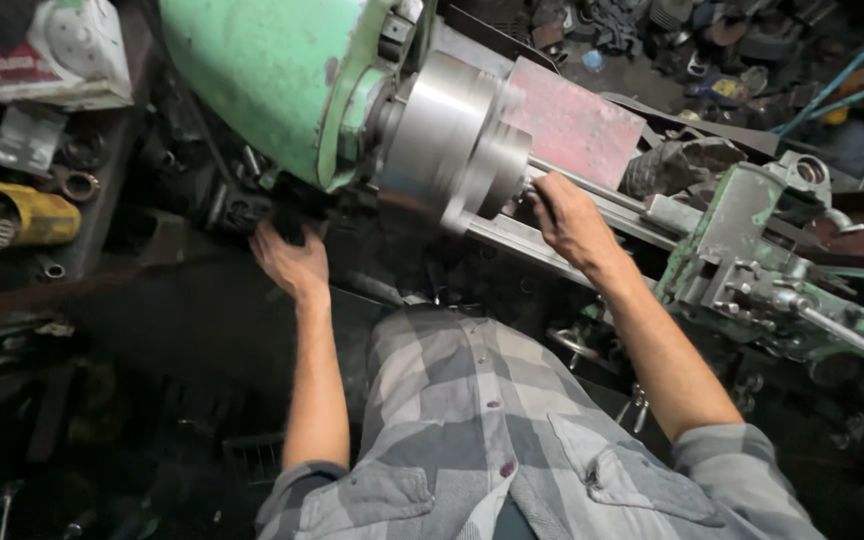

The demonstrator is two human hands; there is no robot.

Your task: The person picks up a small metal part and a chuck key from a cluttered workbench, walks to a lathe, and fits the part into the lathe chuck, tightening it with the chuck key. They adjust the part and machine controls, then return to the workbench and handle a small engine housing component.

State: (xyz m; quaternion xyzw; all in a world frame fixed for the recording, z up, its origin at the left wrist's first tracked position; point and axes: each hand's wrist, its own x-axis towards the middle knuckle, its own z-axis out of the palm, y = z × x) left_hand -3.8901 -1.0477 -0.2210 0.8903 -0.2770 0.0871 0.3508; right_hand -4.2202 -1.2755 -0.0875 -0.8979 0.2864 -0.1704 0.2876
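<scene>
**Both hands at the lathe chuck end**

Packages/labels first: top left corner, a white carton [52,48] w/ red and dark print on its side, lying tilted on a dark shelf [102,230]. Just below it a small grey-white packet [27,135], print too blurred to tell. Further down, a yellow cylindrical can [20,215] on its side, dark end cap facing the camera; metal rings [77,185] lie near it. Behind the chuck, a flat red-pink panel [577,125], scuffed, no readable marking.

Main thing: steel chuck [452,140], round, stepped, bright grey w/ motion-like blur on its face, mounted on the green headstock [262,80] at frame centre-top. A thin steel bar [592,190] runs out from the chuck's centre toward the right, along the lathe bed [522,245].

Right hand [572,220]: at the chuck's front face, touching the bar right by the jaws. Fingers curl round it, pressed together; tips hidden behind the hand.

Left hand [292,262]: below the headstock, left of the chuck, reaching into a dark area on a black part [287,225]. Fingers bent over it, can't tell how tight or what exactly it is.

Right side: green carriage [742,250] w/ bolts and a steel handle [842,330] sticking out lower right. Person wears a grey plaid shirt [492,420], sleeves rolled. Scrap metal [712,50] piled at top right, blue hoses [842,80] crossing it.
</scene>
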